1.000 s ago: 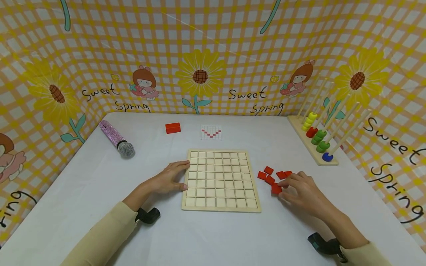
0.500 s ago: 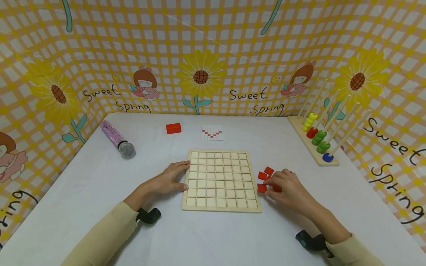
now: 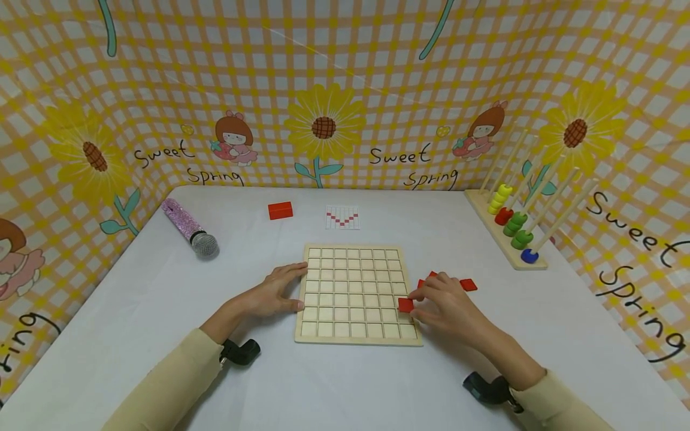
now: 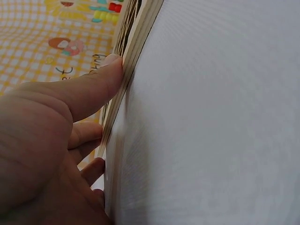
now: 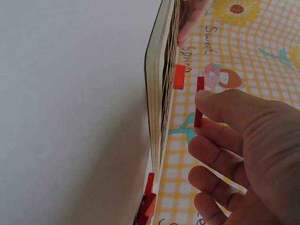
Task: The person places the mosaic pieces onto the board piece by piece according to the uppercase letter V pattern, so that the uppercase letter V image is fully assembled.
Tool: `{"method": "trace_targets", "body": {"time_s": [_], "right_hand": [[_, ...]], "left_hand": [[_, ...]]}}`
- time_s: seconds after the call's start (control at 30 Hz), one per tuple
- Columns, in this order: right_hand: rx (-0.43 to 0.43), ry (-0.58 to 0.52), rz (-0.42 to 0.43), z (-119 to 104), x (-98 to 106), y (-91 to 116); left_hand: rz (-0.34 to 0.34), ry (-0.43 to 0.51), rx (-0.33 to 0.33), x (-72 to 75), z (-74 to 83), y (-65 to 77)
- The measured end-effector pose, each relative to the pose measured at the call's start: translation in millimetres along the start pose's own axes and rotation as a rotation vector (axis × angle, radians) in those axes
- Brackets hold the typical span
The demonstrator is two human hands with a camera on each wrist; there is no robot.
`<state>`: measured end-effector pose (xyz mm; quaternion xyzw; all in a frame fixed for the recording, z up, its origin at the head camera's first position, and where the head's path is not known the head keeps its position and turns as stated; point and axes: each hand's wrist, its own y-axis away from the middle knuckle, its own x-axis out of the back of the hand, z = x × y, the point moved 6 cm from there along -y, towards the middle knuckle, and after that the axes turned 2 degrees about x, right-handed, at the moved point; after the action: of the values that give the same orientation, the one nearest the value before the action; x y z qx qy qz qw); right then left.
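Observation:
A square wooden grid board point(image 3: 347, 287) lies flat in the middle of the table. At its left edge rests my left hand point(image 3: 272, 291), thumb and fingers extended and touching the side; the left wrist view shows the thumb point(image 4: 101, 82) against the rim. My right hand point(image 3: 455, 308) pinches a red square tile point(image 3: 405, 305) between thumb and fingers, over the board's right edge. In the right wrist view the tile point(image 5: 198, 117) is edge-on and apart from the board. Loose red tiles point(image 3: 468, 285) lie right of the board, partly hidden by my right hand.
Behind the board lie a card point(image 3: 342, 218) printed with a red V pattern and a red block point(image 3: 280, 211). A pink glittery microphone point(image 3: 188, 227) lies at back left. A wooden bead rack point(image 3: 485, 218) with upright pegs stands at back right.
My right hand has moved left from among the loose tiles, bringing one red tile over the board's right edge. The left hand has stayed at the board's left edge.

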<state>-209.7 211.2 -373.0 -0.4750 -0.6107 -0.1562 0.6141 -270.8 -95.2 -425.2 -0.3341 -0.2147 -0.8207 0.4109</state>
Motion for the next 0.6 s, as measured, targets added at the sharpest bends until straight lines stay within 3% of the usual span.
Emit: {"method": "trace_targets", "body": {"time_s": [0.6], "right_hand": [[0.026,0.025,-0.001,-25.2,-14.1,-19.2]], "left_hand": [[0.007,0.003,-0.001,-1.2,-1.8,-0.3]]}}
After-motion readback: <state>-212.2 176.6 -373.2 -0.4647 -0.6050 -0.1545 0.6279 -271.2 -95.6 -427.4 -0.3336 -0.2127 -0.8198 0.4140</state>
